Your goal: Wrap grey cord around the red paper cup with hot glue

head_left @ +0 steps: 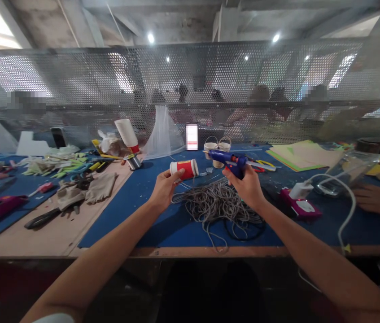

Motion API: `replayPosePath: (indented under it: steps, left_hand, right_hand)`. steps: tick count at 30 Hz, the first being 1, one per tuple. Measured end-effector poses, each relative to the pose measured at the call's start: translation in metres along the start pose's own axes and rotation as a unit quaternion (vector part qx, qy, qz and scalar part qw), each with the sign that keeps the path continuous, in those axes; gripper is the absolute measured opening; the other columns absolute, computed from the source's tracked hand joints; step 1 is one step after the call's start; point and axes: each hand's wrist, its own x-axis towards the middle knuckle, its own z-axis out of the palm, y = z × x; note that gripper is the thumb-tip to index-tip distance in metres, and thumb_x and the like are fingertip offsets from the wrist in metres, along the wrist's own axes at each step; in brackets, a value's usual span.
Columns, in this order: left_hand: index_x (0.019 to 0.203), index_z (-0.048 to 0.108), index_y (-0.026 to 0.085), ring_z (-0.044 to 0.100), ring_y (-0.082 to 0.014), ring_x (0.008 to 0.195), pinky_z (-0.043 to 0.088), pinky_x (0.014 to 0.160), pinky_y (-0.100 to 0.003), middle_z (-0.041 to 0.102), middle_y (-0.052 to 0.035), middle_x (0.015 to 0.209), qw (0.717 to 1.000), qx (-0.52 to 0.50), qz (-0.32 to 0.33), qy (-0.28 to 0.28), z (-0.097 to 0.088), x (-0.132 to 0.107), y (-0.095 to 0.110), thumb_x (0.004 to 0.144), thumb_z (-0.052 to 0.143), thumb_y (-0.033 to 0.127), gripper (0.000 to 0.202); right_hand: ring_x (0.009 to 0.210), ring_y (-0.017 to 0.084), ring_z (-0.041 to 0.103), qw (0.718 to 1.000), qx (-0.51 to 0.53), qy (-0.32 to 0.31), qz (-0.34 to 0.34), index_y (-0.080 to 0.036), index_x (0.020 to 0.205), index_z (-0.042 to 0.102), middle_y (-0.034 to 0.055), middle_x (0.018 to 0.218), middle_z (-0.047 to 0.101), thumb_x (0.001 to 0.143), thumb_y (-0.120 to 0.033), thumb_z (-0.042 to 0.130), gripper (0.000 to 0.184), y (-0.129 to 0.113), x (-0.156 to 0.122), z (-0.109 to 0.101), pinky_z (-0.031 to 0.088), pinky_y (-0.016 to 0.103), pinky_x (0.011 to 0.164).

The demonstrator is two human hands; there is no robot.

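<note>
My left hand (pixel 166 183) is closed around a red and white paper cup (pixel 187 170), which lies on its side in the grip above the blue table mat. In my right hand (pixel 248 186) is a blue hot glue gun (pixel 228 160), its nozzle pointing left, a little above and to the right of the cup. Below both hands spreads a loose tangle of grey cord (pixel 210 204). Behind the glue gun stand small cups with loop handles (pixel 211 146), partly hidden by it.
A stack of paper cups (pixel 125 132) leans at the back left. Work gloves (pixel 100 188) lie on the left. Scissors (pixel 265 167) and coloured paper sheets (pixel 306 154) lie to the right, past them a purple power strip (pixel 300 206) with a white cable. Another person's hand (pixel 378 200) rests far right.
</note>
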Motion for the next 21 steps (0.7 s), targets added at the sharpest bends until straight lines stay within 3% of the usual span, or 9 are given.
replayPosePath:
  steps: [3, 6, 9, 14, 21]
  left_hand:
    - [0.087, 0.077, 0.013, 0.066, -0.0184, 0.081, 0.05, 0.077, -0.031, 0.075, -0.0072, 0.087, 1.0, 0.004, -0.007, 0.0, 0.0014, -0.0012, 0.0015, 0.061, 0.091, 0.036, 0.037]
    - [0.085, 0.077, 0.012, 0.066, -0.0184, 0.082, 0.051, 0.079, -0.031, 0.075, -0.0082, 0.088, 1.0, 0.0, -0.017, 0.001, 0.0012, -0.0003, 0.0012, 0.06, 0.092, 0.036, 0.038]
    - [0.087, 0.077, 0.012, 0.067, -0.0181, 0.083, 0.051, 0.08, -0.03, 0.075, -0.0087, 0.09, 1.0, -0.006, -0.021, -0.006, -0.0002, 0.0009, -0.0007, 0.062, 0.091, 0.036, 0.037]
    - [0.089, 0.076, 0.014, 0.066, -0.0172, 0.083, 0.052, 0.08, -0.031, 0.075, -0.0081, 0.094, 1.0, -0.018, -0.02, -0.016, -0.0006, -0.0004, -0.0011, 0.068, 0.087, 0.038, 0.033]
    - [0.086, 0.075, 0.013, 0.065, -0.0178, 0.084, 0.051, 0.08, -0.031, 0.075, -0.0098, 0.095, 0.999, -0.035, -0.042, 0.001, 0.0029, -0.0032, 0.0037, 0.062, 0.09, 0.038, 0.038]
  right_hand:
    - [0.053, 0.018, 0.062, 0.999, 0.006, -0.029, 0.03, -0.021, 0.082, 0.065, -0.0019, 0.055, 0.063, 0.083, -0.052, 0.071, 0.032, -0.0004, -0.0009, 0.0019, 0.05, 0.032, 0.061]
    - [0.057, 0.019, 0.066, 0.998, 0.03, -0.052, 0.025, -0.021, 0.081, 0.067, -0.0012, 0.056, 0.066, 0.086, -0.049, 0.068, 0.028, -0.0004, -0.003, 0.0026, 0.053, 0.033, 0.069]
    - [0.058, 0.02, 0.065, 0.998, 0.0, -0.054, -0.013, -0.022, 0.078, 0.067, -0.0001, 0.06, 0.067, 0.086, -0.05, 0.068, 0.029, 0.0018, -0.0051, 0.0031, 0.054, 0.035, 0.07]
    - [0.068, 0.018, 0.063, 0.992, -0.066, -0.016, -0.104, -0.022, 0.096, 0.066, 0.0024, 0.08, 0.07, 0.088, -0.048, 0.066, 0.027, 0.0051, -0.0065, 0.0041, 0.051, 0.031, 0.068]
    - [0.052, 0.017, 0.059, 0.995, 0.005, -0.09, -0.037, -0.023, 0.087, 0.063, -0.0019, 0.059, 0.061, 0.088, -0.055, 0.065, 0.032, 0.0039, -0.0092, 0.0062, 0.047, 0.029, 0.055]
